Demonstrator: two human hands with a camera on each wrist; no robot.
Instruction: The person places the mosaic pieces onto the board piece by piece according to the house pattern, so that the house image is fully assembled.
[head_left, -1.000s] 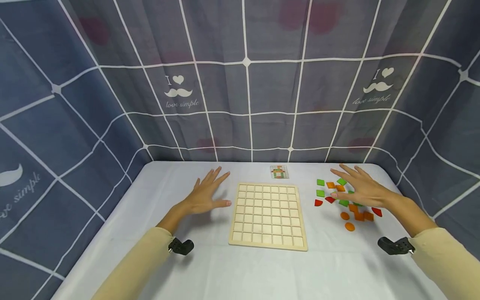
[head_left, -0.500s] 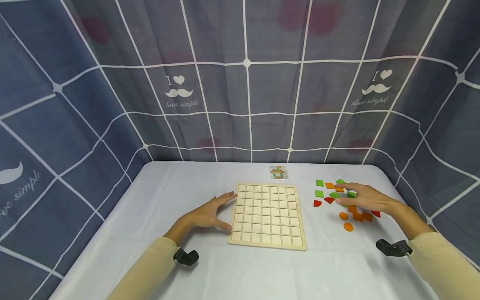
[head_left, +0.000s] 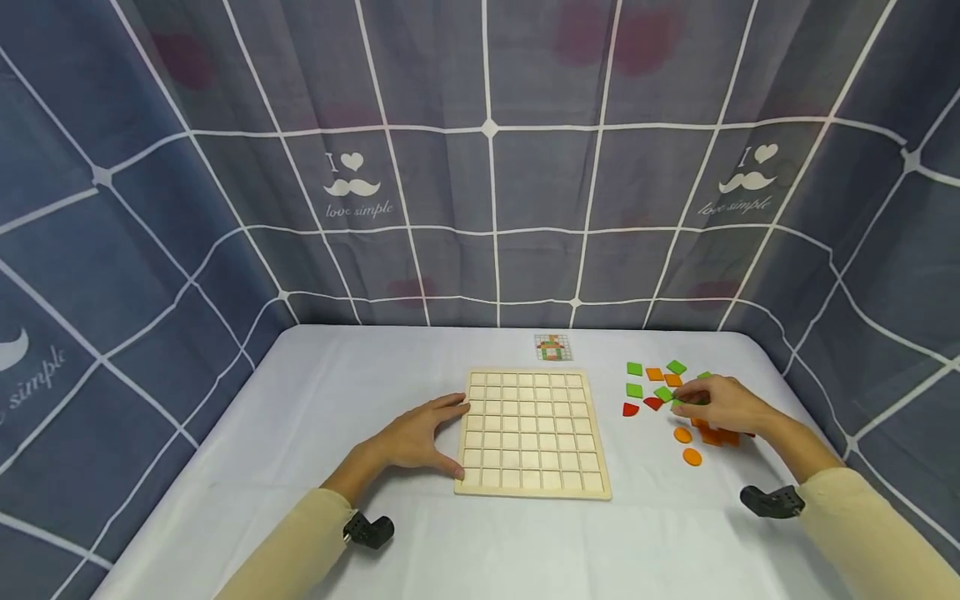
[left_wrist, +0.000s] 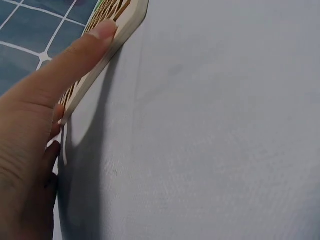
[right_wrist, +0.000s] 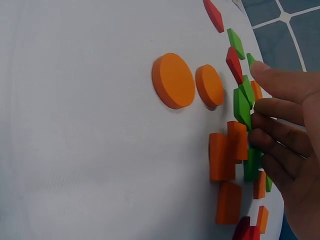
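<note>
A pale wooden grid board (head_left: 532, 493) lies on the white cloth in the head view. My left hand (head_left: 412, 435) rests at its left side, thumb and fingers spread along that edge. In the left wrist view, the thumb (left_wrist: 80, 57) lies on the board's rim (left_wrist: 131, 22). My right hand (head_left: 726, 406) reaches down among the coloured pieces, thumb and index finger beside a green piece (right_wrist: 242, 109). In the right wrist view, thumb and index fingertips stand apart; whether they touch that piece is hard to tell. The hand hides some pieces in the head view.
A small printed pattern card (head_left: 553, 347) lies behind the board. Round orange pieces (head_left: 692, 457), red pieces (head_left: 631, 410), green squares (head_left: 634, 368) and orange squares (head_left: 654, 374) are scattered at the right. A checked curtain (head_left: 450, 183) encloses the back and sides.
My left hand moves toward the near left and comes against the board's left edge. My right hand lowers into the pieces, its fingers drawing closer together.
</note>
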